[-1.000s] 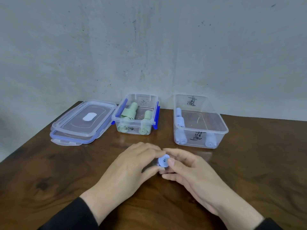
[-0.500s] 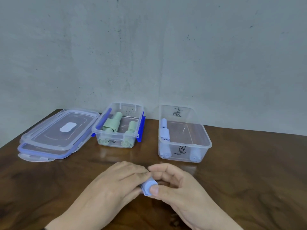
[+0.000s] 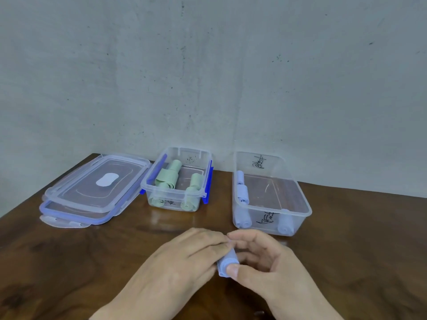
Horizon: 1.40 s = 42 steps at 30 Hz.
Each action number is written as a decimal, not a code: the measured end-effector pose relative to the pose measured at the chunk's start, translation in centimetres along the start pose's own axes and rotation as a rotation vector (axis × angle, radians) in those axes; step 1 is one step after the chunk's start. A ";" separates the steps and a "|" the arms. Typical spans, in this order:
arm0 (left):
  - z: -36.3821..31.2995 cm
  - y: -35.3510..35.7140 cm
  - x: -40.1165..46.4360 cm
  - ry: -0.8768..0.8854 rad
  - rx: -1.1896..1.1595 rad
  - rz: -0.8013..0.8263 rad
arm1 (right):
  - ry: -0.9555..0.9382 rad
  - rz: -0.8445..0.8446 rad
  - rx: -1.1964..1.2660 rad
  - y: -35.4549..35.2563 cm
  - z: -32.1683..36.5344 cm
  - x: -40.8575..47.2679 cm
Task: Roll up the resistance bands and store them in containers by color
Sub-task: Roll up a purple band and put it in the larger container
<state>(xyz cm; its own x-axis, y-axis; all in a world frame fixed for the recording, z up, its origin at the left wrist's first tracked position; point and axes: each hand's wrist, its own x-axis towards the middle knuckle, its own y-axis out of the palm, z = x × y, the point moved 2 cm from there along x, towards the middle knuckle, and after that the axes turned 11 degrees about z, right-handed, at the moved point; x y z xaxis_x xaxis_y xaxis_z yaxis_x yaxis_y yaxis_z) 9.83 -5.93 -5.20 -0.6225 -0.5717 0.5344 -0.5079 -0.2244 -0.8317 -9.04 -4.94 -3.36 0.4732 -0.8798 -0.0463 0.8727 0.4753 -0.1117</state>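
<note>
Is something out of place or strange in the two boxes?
One green roll in the left box has come loose: its band lies partly unrolled across its neighbours. The blue rolls in the right box look tight. Colours are not mixed.

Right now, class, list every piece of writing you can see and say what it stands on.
Blue-band container: black handwritten marks on its far wall and its near wall; not legible.
Green-band container: faint black marks on its far and near walls; too blurred to read.
Lids: a blank white patch, no text.
</note>
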 end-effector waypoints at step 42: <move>2.8 5.5 9.1 -0.281 0.009 -0.045 | 0.551 0.321 -1.726 -14.7 3.2 14.3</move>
<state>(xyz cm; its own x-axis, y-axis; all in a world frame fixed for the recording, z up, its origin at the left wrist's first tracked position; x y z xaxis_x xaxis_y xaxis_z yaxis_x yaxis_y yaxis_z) 3.07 -14.56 -5.31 -0.4095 -0.7568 0.5094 -0.5252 -0.2610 -0.8100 -14.67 -24.49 0.77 0.1781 -0.8411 -0.5107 -0.4818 0.3780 -0.7906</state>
